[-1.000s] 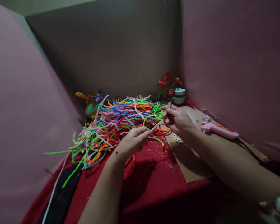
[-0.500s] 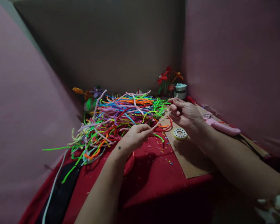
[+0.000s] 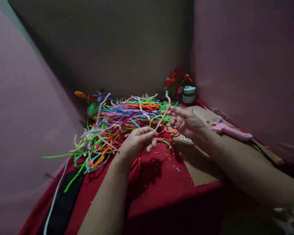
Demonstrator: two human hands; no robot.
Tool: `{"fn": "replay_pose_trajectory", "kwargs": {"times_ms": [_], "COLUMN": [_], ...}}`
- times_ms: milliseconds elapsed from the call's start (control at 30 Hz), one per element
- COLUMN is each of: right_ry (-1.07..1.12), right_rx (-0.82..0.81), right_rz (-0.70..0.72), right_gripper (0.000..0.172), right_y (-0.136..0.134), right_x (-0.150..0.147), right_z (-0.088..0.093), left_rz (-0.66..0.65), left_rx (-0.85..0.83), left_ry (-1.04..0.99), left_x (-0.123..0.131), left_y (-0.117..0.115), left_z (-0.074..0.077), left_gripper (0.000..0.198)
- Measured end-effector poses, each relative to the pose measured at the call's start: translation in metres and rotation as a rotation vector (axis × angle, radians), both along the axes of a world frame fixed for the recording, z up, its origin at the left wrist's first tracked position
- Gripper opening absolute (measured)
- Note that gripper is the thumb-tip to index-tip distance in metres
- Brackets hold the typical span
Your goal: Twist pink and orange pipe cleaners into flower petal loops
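Observation:
A pale pink pipe cleaner (image 3: 161,121) slants up over the table, slightly curved, with its free tip bent at the top. My left hand (image 3: 140,142) pinches its lower end between thumb and forefinger, the other fingers loosely curled. Higher up, my right hand (image 3: 183,120) has the stem between its thumb and fingertips in a light hold. Behind both hands lies a big heap of many-coloured pipe cleaners (image 3: 132,114). Partly covered by my right hand, a white and yellow disc with holes (image 3: 187,140) rests on a cardboard sheet (image 3: 201,169).
A pink glue gun (image 3: 231,131) with a black cord lies on the cardboard at right. A teal-lidded jar (image 3: 188,94) and red fuzzy flowers (image 3: 171,80) stand at the back. Coloured clippings dot the red cloth (image 3: 161,195). A black strip (image 3: 70,199) lies at left.
The pipe cleaner has swung from a low slant to a steeper one, and more of its upper end shows. My right hand has shifted left, closer to my left hand, over part of the disc.

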State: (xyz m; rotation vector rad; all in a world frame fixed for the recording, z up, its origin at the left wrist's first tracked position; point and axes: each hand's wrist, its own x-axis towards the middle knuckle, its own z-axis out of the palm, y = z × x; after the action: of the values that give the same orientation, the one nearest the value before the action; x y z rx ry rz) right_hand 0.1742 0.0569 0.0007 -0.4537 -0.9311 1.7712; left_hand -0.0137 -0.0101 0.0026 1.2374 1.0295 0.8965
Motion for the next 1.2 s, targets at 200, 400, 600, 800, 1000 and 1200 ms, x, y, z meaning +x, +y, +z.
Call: {"fn": "replay_pose_trajectory", "kwargs": {"times_ms": [200, 400, 600, 800, 1000, 1200], "right_ry": [-0.066, -0.02, -0.029, -0.172, -0.189, -0.038], "right_rx": [0.095, 0.018, -0.016, 0.109, 0.057, -0.044], "right_rz": [0.124, -0.114, 0.019, 0.488, 0.649, 0.601], "right_gripper": [0.01, 0.012, 0.009, 0.019, 0.024, 0.008], "right_y": [-0.018, -0.003, 0.001, -0.028, -0.032, -0.031], "right_x": [-0.022, -0.01, -0.001, -0.019, -0.025, -0.025], "right_z": [-0.017, -0.011, -0.01, -0.024, -0.039, -0.033], "left_rz": [-0.063, 0.011, 0.117, 0.141, 0.155, 0.33], "left_rx": [0.051, 0.07, 0.105, 0.178, 0.277, 0.328], "left_ry": [0.039, 0.334, 0.312, -0.073, -0.115, -0.152], "left_x": [0.002, 0.019, 0.013, 0.009, 0.014, 0.011], "left_y": [0.0, 0.001, 0.002, 0.002, -0.004, -0.001], "left_z": [-0.004, -0.012, -0.005, -0.005, -0.002, -0.001], "left_gripper": [0.022, 0.017, 0.017, 0.036, 0.018, 0.019]}}
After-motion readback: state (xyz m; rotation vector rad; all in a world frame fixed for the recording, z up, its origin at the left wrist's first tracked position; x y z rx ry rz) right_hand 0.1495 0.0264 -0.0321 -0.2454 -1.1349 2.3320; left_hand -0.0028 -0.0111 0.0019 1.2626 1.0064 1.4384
